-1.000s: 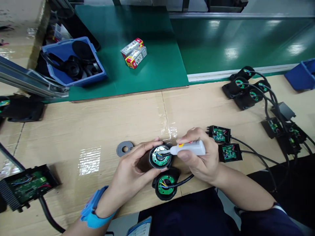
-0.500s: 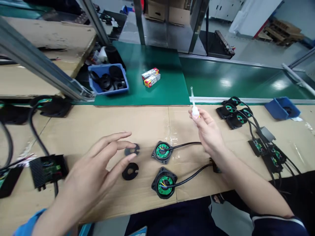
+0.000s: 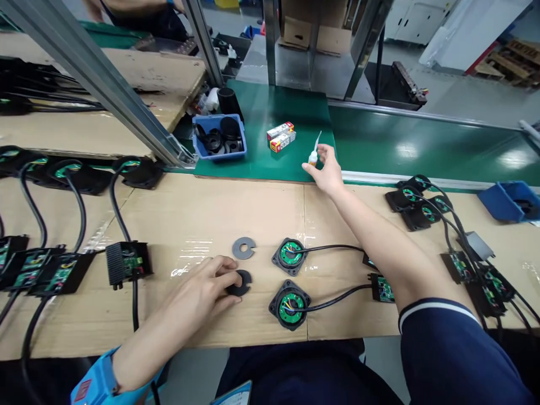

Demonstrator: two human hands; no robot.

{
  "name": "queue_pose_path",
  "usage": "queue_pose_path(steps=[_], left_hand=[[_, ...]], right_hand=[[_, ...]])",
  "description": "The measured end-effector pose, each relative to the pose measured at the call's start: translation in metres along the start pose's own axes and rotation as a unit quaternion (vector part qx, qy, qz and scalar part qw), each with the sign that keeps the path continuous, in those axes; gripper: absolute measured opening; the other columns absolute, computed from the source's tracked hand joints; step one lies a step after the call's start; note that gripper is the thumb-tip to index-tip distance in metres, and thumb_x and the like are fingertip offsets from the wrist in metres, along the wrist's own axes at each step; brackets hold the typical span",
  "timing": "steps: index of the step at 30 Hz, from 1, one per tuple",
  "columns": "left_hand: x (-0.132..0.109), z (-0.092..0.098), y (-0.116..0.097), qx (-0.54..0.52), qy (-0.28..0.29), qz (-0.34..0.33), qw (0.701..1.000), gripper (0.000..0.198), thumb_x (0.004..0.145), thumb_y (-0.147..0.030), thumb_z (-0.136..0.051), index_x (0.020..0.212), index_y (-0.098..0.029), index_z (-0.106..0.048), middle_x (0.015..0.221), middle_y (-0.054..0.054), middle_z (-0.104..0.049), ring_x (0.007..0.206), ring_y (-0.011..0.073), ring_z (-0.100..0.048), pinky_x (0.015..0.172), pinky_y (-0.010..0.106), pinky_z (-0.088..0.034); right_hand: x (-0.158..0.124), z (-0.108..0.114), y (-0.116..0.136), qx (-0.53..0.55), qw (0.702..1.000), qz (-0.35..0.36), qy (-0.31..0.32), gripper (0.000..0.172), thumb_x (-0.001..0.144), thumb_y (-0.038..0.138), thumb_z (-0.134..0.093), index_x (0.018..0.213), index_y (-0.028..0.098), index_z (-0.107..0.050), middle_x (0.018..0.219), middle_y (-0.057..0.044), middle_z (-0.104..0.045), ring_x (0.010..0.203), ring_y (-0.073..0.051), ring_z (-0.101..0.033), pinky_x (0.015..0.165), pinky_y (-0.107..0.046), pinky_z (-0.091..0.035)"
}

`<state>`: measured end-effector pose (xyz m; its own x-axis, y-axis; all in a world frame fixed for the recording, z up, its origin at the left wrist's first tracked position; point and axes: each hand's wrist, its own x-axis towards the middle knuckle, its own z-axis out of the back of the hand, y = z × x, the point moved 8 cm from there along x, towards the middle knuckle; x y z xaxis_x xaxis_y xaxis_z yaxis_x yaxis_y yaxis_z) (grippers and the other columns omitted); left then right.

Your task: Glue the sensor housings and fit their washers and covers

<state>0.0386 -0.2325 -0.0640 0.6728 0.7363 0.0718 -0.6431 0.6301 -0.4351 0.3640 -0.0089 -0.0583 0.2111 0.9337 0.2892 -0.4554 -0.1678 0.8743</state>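
Observation:
My left hand (image 3: 206, 289) is low over the cardboard, its fingertips closed at the left edge of a black notched ring (image 3: 243, 284). Just beyond it lies a grey notched ring (image 3: 243, 248). Over the front of the green mat, my right hand (image 3: 328, 171) holds a small white bottle (image 3: 313, 157) with a thin nozzle pointing up, between thumb and fingers. Between my arms sit two black square housings, an upper one (image 3: 290, 256) and a lower one (image 3: 291, 306), with round green circuit boards and cables leading right.
Two small red-and-white boxes (image 3: 281, 136) lie on the green mat (image 3: 257, 104). A blue bin (image 3: 219, 157) of black parts stands left of them. Cabled housings and circuit boxes (image 3: 129, 263) line the left; more (image 3: 417, 216) lie right, near another blue bin (image 3: 504, 202).
My right hand has gone forward and left with the bottle, down to the mat. My left hand has come down onto the black ring, fingers closing. The camera view has shifted.

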Motion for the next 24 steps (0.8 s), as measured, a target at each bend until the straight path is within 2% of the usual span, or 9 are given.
queue_pose_path(steps=[3,5,7,10,12,14,16,20,24], left_hand=[[-0.003,0.002,-0.008,-0.014,-0.045,0.007,0.999,0.017,0.099,-0.039,-0.059,0.094,-0.023,-0.064,0.109,0.008,-0.064,0.1,0.0262,-0.068,0.083,0.039,-0.058],[-0.005,0.009,-0.019,-0.051,-0.094,0.029,0.994,0.015,0.102,-0.037,-0.053,0.098,-0.023,-0.057,0.113,0.01,-0.063,0.109,0.0263,-0.066,0.088,0.039,-0.056],[-0.005,0.01,-0.036,-0.131,-0.115,0.034,0.984,0.013,0.106,-0.033,-0.045,0.097,-0.023,-0.048,0.116,0.011,-0.062,0.113,0.0233,-0.064,0.089,0.035,-0.056],[-0.001,-0.002,-0.07,-0.259,-0.08,-0.031,0.962,0.032,0.101,-0.049,-0.057,0.094,-0.025,-0.037,0.128,0.014,-0.062,0.118,0.0234,-0.065,0.089,0.033,-0.057],[0.003,-0.015,-0.088,-0.297,-0.052,-0.072,0.951,0.046,0.091,-0.049,-0.073,0.094,-0.026,-0.033,0.137,0.018,-0.061,0.131,0.0274,-0.061,0.097,0.035,-0.056],[0.007,-0.027,-0.098,-0.304,-0.043,-0.076,0.949,0.045,0.092,-0.032,-0.075,0.093,-0.027,-0.03,0.139,0.017,-0.063,0.136,0.0268,-0.06,0.1,0.035,-0.056],[0.01,-0.034,-0.101,-0.291,-0.071,-0.055,0.953,0.041,0.094,-0.022,-0.071,0.091,-0.027,-0.031,0.134,0.016,-0.068,0.128,0.0236,-0.066,0.093,0.031,-0.057],[0.006,-0.035,-0.105,-0.216,-0.188,0.022,0.958,0.046,0.088,-0.031,-0.08,0.09,-0.026,-0.034,0.12,0.014,-0.073,0.106,0.0221,-0.075,0.08,0.028,-0.059],[0.005,-0.039,-0.113,-0.185,-0.236,0.063,0.952,0.046,0.088,-0.036,-0.08,0.091,-0.025,-0.036,0.117,0.012,-0.071,0.103,0.0219,-0.075,0.077,0.028,-0.059]], right_hand=[[-0.04,0.039,0.04,-0.02,0.996,0.079,-0.032,0.06,0.085,0.043,-0.078,0.132,0.025,-0.045,0.143,-0.013,-0.055,0.138,-0.029,-0.053,0.12,-0.055,-0.04],[-0.089,0.069,0.077,-0.015,0.989,0.141,-0.035,0.043,0.095,0.044,-0.067,0.131,0.027,-0.049,0.132,-0.009,-0.061,0.127,-0.026,-0.06,0.114,-0.053,-0.047],[-0.145,0.093,0.103,-0.011,0.991,0.136,-0.013,0.029,0.098,0.037,-0.066,0.124,0.026,-0.057,0.116,-0.007,-0.066,0.111,-0.023,-0.067,0.103,-0.047,-0.055],[-0.224,0.1,0.126,-0.042,0.983,0.146,0.102,0.019,0.097,0.03,-0.068,0.114,0.024,-0.064,0.098,-0.005,-0.071,0.094,-0.021,-0.069,0.083,-0.04,-0.058],[-0.261,0.094,0.128,-0.095,0.967,0.168,0.167,0.022,0.097,0.032,-0.069,0.116,0.022,-0.064,0.1,-0.006,-0.073,0.094,-0.022,-0.069,0.083,-0.04,-0.057],[-0.282,0.084,0.119,-0.142,0.953,0.168,0.208,0.028,0.099,0.037,-0.066,0.121,0.019,-0.062,0.107,-0.008,-0.075,0.098,-0.023,-0.07,0.088,-0.042,-0.055],[-0.291,0.075,0.107,-0.163,0.948,0.149,0.231,0.028,0.103,0.037,-0.061,0.123,0.018,-0.062,0.109,-0.009,-0.075,0.098,-0.022,-0.071,0.09,-0.04,-0.054],[-0.294,0.071,0.102,-0.171,0.954,0.145,0.2,0.013,0.103,0.029,-0.061,0.105,0.019,-0.068,0.089,-0.005,-0.073,0.08,-0.017,-0.066,0.076,-0.032,-0.053],[-0.295,0.079,0.109,-0.181,0.957,0.174,0.145,0.008,0.1,0.027,-0.066,0.1,0.02,-0.07,0.083,-0.003,-0.071,0.074,-0.017,-0.062,0.071,-0.032,-0.049]])
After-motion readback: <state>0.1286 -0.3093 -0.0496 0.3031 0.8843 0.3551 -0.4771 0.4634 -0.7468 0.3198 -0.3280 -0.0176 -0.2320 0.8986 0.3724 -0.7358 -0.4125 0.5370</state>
